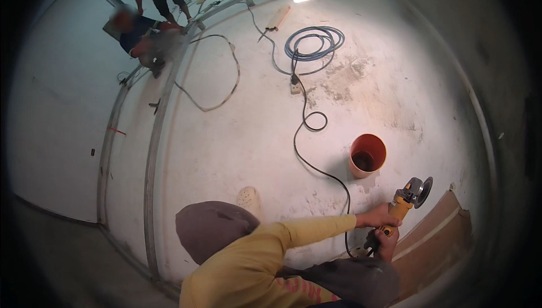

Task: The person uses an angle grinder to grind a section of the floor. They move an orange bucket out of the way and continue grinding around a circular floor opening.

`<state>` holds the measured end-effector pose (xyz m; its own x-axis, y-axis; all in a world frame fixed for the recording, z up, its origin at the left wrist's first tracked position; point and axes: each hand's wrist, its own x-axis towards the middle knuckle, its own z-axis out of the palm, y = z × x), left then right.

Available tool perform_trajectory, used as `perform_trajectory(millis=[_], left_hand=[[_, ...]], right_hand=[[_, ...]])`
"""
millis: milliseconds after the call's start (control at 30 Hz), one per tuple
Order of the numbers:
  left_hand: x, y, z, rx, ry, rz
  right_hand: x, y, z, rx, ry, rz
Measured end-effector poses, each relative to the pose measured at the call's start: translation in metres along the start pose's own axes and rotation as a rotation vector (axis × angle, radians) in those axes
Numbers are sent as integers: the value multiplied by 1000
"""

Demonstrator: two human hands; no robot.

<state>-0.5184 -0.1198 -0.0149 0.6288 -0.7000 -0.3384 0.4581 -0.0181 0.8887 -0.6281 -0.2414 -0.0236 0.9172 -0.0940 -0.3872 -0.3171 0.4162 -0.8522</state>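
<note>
My left hand (pixel 375 216) is closed around the body of a yellow and grey angle grinder (pixel 402 199), its disc pointing to the right. My right hand (pixel 387 242) grips the lower part of the same tool, near where the black cord (pixel 322 172) hangs. The cord loops across the pale floor to a power strip (pixel 295 88). An orange bucket (pixel 361 155) with a dark bottom stands just beyond the grinder. A brown board (pixel 429 251) with pale strips lies under and right of my hands.
A coiled blue hose (pixel 313 43) lies farther back. Metal channels (pixel 151 172) run along the left. Two other people (pixel 135 34) are at the upper left, one crouched, one standing. A long tool (pixel 276 19) lies near the hose. A light-coloured shoe (pixel 247 198) shows by my knee.
</note>
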Motion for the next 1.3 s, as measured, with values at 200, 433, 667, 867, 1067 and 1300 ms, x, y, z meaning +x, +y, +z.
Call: perform_trajectory(millis=[200, 433, 667, 867, 1067, 1300], left_hand=[[-92, 41, -124, 1091, -556, -208], [-227, 130, -417, 1608, 198, -594], [-121, 158, -571, 1412, 887, -99], [-20, 168, -608, 1196, 1113, -202], [-7, 144, -624, 1158, 1074, 2], [-2, 100, -642, 1070, 1094, 85]], right_hand=[[10, 14, 1, -42, 164, 31], [25, 8, 3, 7, 356, 12], [8, -13, 41, -107, 470, -38], [-9, -27, 73, -72, 624, 35], [-14, -23, 77, -136, 719, 34], [-11, -17, 58, -157, 827, 200]])
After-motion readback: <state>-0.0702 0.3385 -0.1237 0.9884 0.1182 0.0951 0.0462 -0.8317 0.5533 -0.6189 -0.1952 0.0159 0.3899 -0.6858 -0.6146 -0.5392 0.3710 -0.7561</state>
